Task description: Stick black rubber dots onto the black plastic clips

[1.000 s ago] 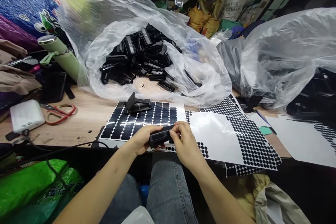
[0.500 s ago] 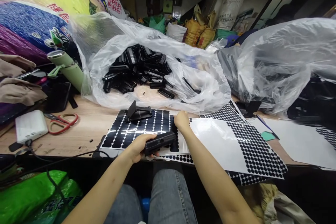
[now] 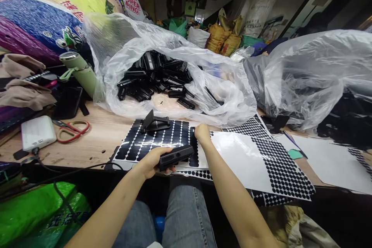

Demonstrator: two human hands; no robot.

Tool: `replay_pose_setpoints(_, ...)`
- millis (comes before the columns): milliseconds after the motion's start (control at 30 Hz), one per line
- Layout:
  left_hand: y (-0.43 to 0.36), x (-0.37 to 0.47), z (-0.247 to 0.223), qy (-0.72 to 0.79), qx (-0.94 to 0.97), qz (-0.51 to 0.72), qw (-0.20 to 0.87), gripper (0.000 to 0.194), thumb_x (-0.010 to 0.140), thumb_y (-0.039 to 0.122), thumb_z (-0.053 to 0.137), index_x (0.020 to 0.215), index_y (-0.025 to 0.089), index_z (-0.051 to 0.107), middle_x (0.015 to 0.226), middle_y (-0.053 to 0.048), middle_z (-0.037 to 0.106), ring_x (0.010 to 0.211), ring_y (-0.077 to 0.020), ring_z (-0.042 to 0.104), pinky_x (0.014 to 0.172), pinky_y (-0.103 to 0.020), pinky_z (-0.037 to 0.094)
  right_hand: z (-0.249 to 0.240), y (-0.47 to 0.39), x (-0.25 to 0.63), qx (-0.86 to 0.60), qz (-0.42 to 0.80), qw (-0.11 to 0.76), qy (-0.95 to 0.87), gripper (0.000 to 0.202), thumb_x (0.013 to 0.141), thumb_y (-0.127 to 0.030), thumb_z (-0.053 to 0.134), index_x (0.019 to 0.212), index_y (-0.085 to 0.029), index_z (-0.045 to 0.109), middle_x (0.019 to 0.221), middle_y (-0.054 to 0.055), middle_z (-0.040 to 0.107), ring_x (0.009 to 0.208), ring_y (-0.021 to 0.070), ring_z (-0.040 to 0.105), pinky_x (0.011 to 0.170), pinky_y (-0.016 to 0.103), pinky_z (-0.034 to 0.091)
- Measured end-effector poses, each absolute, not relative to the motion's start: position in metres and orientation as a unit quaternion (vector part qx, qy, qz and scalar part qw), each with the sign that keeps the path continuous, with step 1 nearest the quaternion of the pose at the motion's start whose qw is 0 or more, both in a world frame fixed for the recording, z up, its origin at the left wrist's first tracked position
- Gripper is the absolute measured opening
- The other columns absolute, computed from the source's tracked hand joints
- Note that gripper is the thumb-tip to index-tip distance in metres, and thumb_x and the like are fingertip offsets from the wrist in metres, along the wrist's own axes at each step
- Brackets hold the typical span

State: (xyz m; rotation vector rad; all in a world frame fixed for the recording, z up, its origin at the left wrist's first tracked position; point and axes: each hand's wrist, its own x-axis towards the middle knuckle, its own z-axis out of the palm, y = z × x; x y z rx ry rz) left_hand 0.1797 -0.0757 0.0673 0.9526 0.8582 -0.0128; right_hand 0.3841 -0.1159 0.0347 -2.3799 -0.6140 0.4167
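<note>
My left hand (image 3: 154,161) is wrapped round a black ribbed plastic part (image 3: 178,155), held level over the front edge of the table. Under it lies a sheet of black pill-shaped stickers (image 3: 133,141). My right hand (image 3: 202,133) is closed at the right side of this sheet, its fingertips down against the stickers. What it pinches, if anything, is hidden behind the hand. A black folding stand (image 3: 155,123) with a raised plate rests on the back of the sheet.
A clear plastic bag (image 3: 110,102) full of black plastic parts (image 3: 158,71) lies behind the sheets. Sheets of round black stickers (image 3: 287,170) spread to the right. Scissors (image 3: 74,131), a white power bank (image 3: 38,133) and a green bottle (image 3: 80,73) stand left. Another plastic bag (image 3: 308,69) is at right.
The whole view has shifted slightly. My left hand still holds the black part, and my right hand stays closed at the sticker sheet, with little visible movement.
</note>
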Motion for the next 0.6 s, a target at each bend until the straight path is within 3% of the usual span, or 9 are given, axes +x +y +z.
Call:
replay_pose_setpoints(167, -0.072, 0.177, 0.072, 0.399, 0.429, -0.004, 0.811, 0.024, 0.079, 0.028, 0.051, 0.077, 0.006, 0.059, 0.066, -0.014, 0.066, 0.053, -0.0228, 0.064, 0.038, -0.025, 0.044, 0.058, -0.155, 0.370, -0.850, 0.187, 0.420, -0.257, 0.024, 0.080, -0.034, 0.043, 0.081, -0.014, 0.057, 0.079, 0.006, 0.062, 0.072, 0.0161, 0.056, 0.066, 0.026, 0.042)
replay_pose_setpoints(300, -0.075, 0.179, 0.075, 0.402, 0.422, -0.030, 0.812, 0.026, 0.077, 0.032, 0.054, 0.082, 0.007, 0.059, 0.070, -0.014, 0.066, 0.056, -0.0245, 0.065, 0.039, -0.025, 0.044, 0.089, -0.201, 0.335, -0.739, 0.295, 0.524, -0.303, 0.024, 0.077, -0.042, 0.051, 0.074, -0.018, 0.053, 0.071, 0.000, 0.054, 0.067, 0.0131, 0.049, 0.065, 0.026, 0.040)
replay_pose_setpoints(600, -0.098, 0.190, 0.083, 0.359, 0.464, -0.056, 0.808, 0.026, 0.077, 0.032, 0.051, 0.075, 0.008, 0.062, 0.060, -0.009, 0.065, 0.050, -0.0205, 0.063, 0.035, -0.021, 0.039, 0.117, -0.224, 0.286, -0.716, 0.379, 0.442, -0.386, 0.017, 0.080, -0.030, 0.048, 0.067, -0.019, 0.047, 0.103, 0.003, 0.050, 0.090, 0.0165, 0.049, 0.077, 0.031, 0.038)
